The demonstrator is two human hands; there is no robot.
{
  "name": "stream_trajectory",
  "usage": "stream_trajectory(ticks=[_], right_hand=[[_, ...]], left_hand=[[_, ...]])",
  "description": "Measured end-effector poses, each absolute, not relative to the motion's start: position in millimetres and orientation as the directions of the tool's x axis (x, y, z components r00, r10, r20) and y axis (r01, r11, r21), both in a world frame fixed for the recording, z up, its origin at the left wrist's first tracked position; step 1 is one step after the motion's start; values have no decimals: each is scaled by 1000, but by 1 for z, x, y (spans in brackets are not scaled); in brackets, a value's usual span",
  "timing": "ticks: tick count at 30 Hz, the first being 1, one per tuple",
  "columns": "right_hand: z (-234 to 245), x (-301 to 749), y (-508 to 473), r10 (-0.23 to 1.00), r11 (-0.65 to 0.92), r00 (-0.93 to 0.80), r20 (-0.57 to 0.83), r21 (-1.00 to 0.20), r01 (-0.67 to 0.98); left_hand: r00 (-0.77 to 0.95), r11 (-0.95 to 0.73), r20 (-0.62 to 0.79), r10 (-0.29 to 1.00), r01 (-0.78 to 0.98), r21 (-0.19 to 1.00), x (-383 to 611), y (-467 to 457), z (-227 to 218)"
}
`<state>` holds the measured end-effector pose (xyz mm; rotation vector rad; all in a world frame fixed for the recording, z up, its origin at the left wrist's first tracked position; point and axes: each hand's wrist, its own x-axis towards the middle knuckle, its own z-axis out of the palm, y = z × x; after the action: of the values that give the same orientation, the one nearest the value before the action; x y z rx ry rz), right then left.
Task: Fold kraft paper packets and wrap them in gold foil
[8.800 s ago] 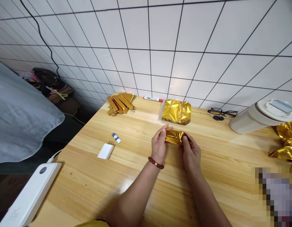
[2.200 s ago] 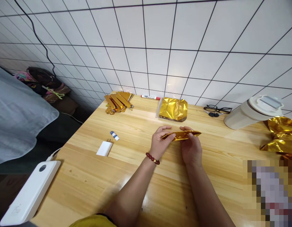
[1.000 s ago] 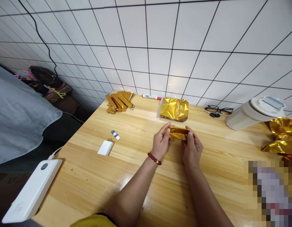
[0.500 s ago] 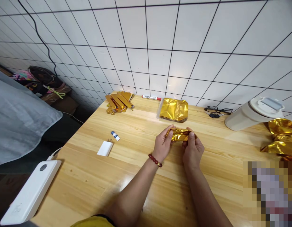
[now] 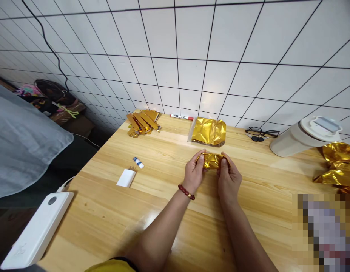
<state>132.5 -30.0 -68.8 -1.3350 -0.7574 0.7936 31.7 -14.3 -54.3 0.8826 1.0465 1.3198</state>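
Between my two hands is a folded piece of gold foil paper [image 5: 212,161], held level above the wooden table [image 5: 163,181]. My left hand [image 5: 194,172], with a dark red bead bracelet [image 5: 186,192] at the wrist, pinches its left end, thumb on top. The right end is pinched by my right hand [image 5: 229,179], its thumb also pressing from above. Fingers behind the foil are partly hidden. Just beyond my hands lies a stack of gold foil sheets [image 5: 208,131]. Folded gold strips [image 5: 143,122] lie in a pile at the back left.
Along the wall are a marker [image 5: 182,117], glasses [image 5: 261,132] and a cream tumbler [image 5: 302,136]. Crumpled gold foil [image 5: 337,164] is at the right. On the left are a white charger [image 5: 126,178], a small blue-and-white tube [image 5: 138,163] and a white power bank [image 5: 37,230].
The foil piece now looks flatter, its front face turned more towards me. My right hand has shifted slightly left, and both thumbs have moved a little along the foil.
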Motion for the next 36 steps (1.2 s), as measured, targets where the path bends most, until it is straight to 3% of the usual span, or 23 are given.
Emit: stream_trajectory(ticks=[12,28,36], right_hand=[[-74,131,-31,862,106,494,112,-994,39],[-76,131,-31,865,71,494,90,-996,57],[-71,131,-31,857,97,511,61,-994,-44]], left_hand=[[-91,14,-45,995,-312,950,33,-16,-55],[-63,-17,1,998,-256,967,33,-16,-58],[-90,80,-123,988,-376,923,31,-8,-62]])
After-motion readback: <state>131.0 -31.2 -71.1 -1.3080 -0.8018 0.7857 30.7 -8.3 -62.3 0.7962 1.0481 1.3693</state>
